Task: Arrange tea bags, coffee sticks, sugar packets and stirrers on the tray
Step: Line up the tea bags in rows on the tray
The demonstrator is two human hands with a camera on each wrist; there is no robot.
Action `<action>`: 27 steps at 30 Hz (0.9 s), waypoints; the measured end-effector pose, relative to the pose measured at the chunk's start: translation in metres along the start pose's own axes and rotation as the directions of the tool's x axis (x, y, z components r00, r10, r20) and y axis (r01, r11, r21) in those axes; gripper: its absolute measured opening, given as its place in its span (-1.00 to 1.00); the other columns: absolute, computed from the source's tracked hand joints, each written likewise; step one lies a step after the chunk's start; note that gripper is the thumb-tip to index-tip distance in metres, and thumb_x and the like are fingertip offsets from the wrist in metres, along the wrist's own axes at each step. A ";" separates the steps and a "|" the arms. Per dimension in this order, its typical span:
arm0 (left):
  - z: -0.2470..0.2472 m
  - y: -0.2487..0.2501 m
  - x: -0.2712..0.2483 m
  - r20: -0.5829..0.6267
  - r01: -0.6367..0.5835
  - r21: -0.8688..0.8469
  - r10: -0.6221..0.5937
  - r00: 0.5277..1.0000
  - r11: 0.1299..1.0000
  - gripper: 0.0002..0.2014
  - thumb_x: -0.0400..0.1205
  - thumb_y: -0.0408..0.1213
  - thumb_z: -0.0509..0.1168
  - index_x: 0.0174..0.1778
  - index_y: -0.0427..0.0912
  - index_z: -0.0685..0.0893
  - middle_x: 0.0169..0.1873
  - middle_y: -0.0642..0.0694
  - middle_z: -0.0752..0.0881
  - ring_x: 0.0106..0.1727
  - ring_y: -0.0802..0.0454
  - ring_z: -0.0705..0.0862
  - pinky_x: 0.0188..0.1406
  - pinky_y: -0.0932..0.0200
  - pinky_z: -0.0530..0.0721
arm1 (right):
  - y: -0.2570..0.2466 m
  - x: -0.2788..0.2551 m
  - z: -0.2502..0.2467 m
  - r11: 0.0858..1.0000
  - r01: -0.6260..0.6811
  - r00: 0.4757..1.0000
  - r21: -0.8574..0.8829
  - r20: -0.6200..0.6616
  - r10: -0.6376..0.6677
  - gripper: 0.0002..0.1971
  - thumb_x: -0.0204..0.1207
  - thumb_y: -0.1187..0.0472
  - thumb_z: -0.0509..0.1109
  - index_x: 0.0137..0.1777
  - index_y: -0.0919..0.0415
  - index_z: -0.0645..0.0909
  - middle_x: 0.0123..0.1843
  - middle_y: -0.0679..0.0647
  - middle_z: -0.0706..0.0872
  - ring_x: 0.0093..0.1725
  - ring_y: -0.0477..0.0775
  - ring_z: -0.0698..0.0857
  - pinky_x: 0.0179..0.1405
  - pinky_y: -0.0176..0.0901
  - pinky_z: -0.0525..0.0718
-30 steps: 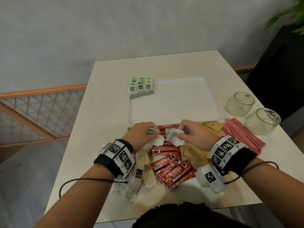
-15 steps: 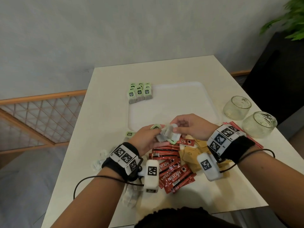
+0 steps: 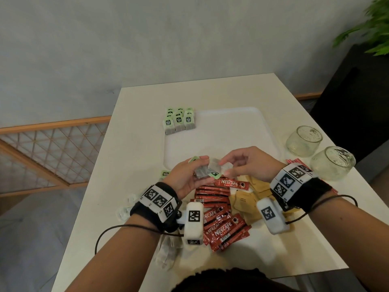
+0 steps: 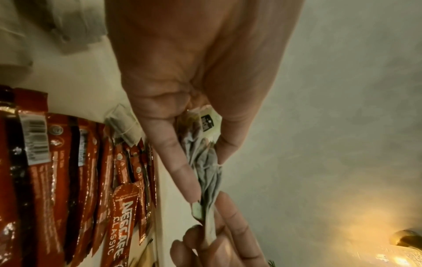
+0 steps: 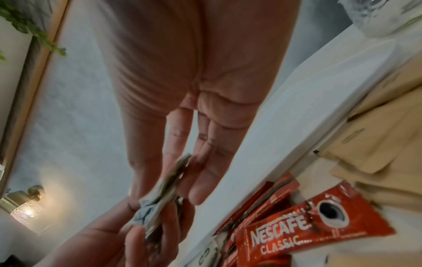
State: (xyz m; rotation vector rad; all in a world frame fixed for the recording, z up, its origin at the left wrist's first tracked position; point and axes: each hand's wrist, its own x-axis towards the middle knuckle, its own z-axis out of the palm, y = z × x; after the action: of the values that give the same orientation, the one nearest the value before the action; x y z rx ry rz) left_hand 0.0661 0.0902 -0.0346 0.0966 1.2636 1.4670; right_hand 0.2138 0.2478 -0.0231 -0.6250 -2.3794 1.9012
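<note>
Midway through the tea-bag step, by the look of it: left hand (image 3: 185, 175) curled round a small bunch of tea bags (image 3: 207, 171), thumb and fingers clamped on the crumpled paper and green tags, held in the air over the near edge of the tray (image 3: 221, 131). Right hand (image 3: 246, 163) pinching the other end of the same bunch, fingers fairly straight in the right wrist view (squaring or passing across, hard to say which). Next, probably: bunch evened up, carried to the far left corner of the tray and set beside the row of tea bags (image 3: 179, 121) already standing there, without toppling them. Still waiting on the table (image 3: 143, 144): red coffee sticks (image 3: 219, 209) heaped below the hands, brown sugar packets (image 3: 246, 199) just beside them, red stirrers (image 3: 294, 162) mostly hidden behind the right wrist, a stray tea bag (image 3: 164, 174) left of the tray. Two glass jars (image 3: 317, 151) near the tray's right side, a plant (image 3: 370, 28) beyond. Nothing blocking the corner; trailing strings a possible snag.
</note>
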 end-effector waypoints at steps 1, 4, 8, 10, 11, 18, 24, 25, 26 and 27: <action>-0.001 0.001 0.001 -0.010 0.000 -0.007 0.000 1.000 1.000 -0.77 0.64 -0.39 0.36 0.22 -0.27 0.66 0.10 -0.29 0.73 0.01 -0.11 0.76 -0.32 0.17 0.81 | 0.000 0.000 -0.001 1.000 -0.007 0.999 0.004 0.038 0.006 -0.62 0.31 0.35 0.64 0.14 0.13 0.77 -0.01 0.07 0.82 -0.12 0.16 0.78 0.11 0.05 0.76; -0.002 0.005 0.003 -0.043 -0.013 -0.026 0.012 0.999 1.000 -0.77 0.65 -0.38 0.36 0.22 -0.29 0.66 0.10 -0.29 0.72 0.01 -0.11 0.76 -0.31 0.15 0.82 | 0.001 0.007 -0.004 1.000 -0.020 0.993 -0.011 0.112 0.021 -0.55 0.39 0.48 0.55 0.25 0.10 0.72 -0.04 0.17 0.82 -0.01 0.21 0.78 0.15 0.02 0.75; -0.007 0.009 0.009 -0.081 -0.018 -0.040 0.015 0.997 0.999 -0.72 0.65 -0.35 0.37 0.25 -0.39 0.66 0.08 -0.31 0.76 -0.03 -0.11 0.78 -0.19 0.08 0.85 | -0.007 0.023 -0.004 0.997 0.002 0.999 -0.079 0.043 0.001 -0.68 0.52 0.43 0.46 0.21 0.10 0.74 -0.07 0.10 0.85 -0.02 0.04 0.82 0.06 -0.21 0.73; -0.012 0.011 0.013 -0.096 -0.032 -0.060 0.026 0.995 0.998 -0.72 0.67 -0.34 0.36 0.23 -0.44 0.66 0.07 -0.31 0.77 -0.02 -0.11 0.78 -0.19 0.09 0.85 | -0.010 0.034 -0.002 1.000 0.013 1.000 -0.018 -0.008 -0.013 -0.77 0.56 0.43 0.41 0.13 0.20 0.76 -0.08 0.19 0.84 -0.06 0.05 0.83 0.02 -0.22 0.77; -0.014 0.013 0.015 -0.115 -0.049 -0.068 0.041 0.992 0.996 -0.73 0.67 -0.34 0.35 0.22 -0.43 0.66 0.07 -0.30 0.76 -0.02 -0.10 0.77 -0.21 0.10 0.84 | -0.012 0.041 -0.001 1.000 0.026 0.999 0.009 -0.039 -0.025 -0.84 0.58 0.41 0.40 0.06 0.24 0.76 -0.13 0.19 0.83 -0.14 0.04 0.83 -0.04 -0.20 0.79; -0.051 0.040 0.033 -0.284 -0.168 -0.088 0.137 0.949 0.982 -0.87 0.66 -0.33 0.38 0.07 -0.28 0.71 -0.18 -0.18 0.75 -0.16 -0.08 0.75 0.05 -0.09 0.78 | -0.021 0.102 -0.005 0.997 0.009 0.989 -0.073 -0.146 -0.019 -0.90 0.64 0.20 0.36 0.01 0.23 0.66 -0.15 0.10 0.72 -0.21 0.01 0.72 -0.08 -0.25 0.76; -0.084 0.079 0.054 -0.431 -0.327 -0.039 0.280 0.858 0.944 -0.79 0.68 -0.34 0.33 0.21 -0.31 0.66 -0.02 -0.22 0.70 0.00 -0.10 0.70 0.10 -0.10 0.76 | -0.015 0.168 0.015 0.975 -0.043 0.996 -0.216 0.061 0.058 -0.87 0.65 0.23 0.36 0.05 0.27 0.68 -0.21 0.10 0.77 -0.22 -0.06 0.74 -0.07 -0.19 0.75; -0.087 0.086 0.058 -0.449 -0.347 -0.034 0.296 0.843 0.937 -0.78 0.69 -0.35 0.32 0.24 -0.31 0.64 -0.03 -0.20 0.70 -0.01 -0.08 0.69 0.09 -0.07 0.76 | -0.014 0.180 0.019 0.968 -0.049 0.995 -0.245 0.068 0.068 -0.86 0.63 0.21 0.38 0.09 0.25 0.69 -0.20 0.09 0.78 -0.21 -0.05 0.76 -0.06 -0.19 0.76; -0.090 0.091 0.063 -0.464 -0.365 -0.031 0.310 0.830 0.930 -0.78 0.69 -0.36 0.31 0.23 -0.30 0.64 -0.04 -0.19 0.69 -0.02 -0.07 0.68 0.07 -0.05 0.77 | -0.013 0.190 0.023 0.963 -0.054 0.995 -0.264 0.065 0.074 -0.85 0.61 0.19 0.41 0.09 0.23 0.70 -0.20 0.07 0.79 -0.19 -0.04 0.78 -0.04 -0.18 0.76; -0.092 0.096 0.067 -0.477 -0.380 -0.024 0.324 0.817 0.924 -0.80 0.68 -0.37 0.31 0.21 -0.29 0.64 -0.05 -0.18 0.68 -0.03 -0.06 0.68 0.05 -0.04 0.78 | -0.014 0.201 0.027 0.956 -0.053 0.997 -0.287 0.046 0.069 -0.85 0.58 0.18 0.45 0.08 0.22 0.71 -0.20 0.05 0.79 -0.18 -0.04 0.78 -0.04 -0.19 0.76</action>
State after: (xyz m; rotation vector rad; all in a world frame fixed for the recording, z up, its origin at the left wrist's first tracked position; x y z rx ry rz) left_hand -0.0822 0.1037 -0.0417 -0.1175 1.6009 1.9673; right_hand 0.0182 0.2860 -0.0615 -0.6756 -2.7290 1.6272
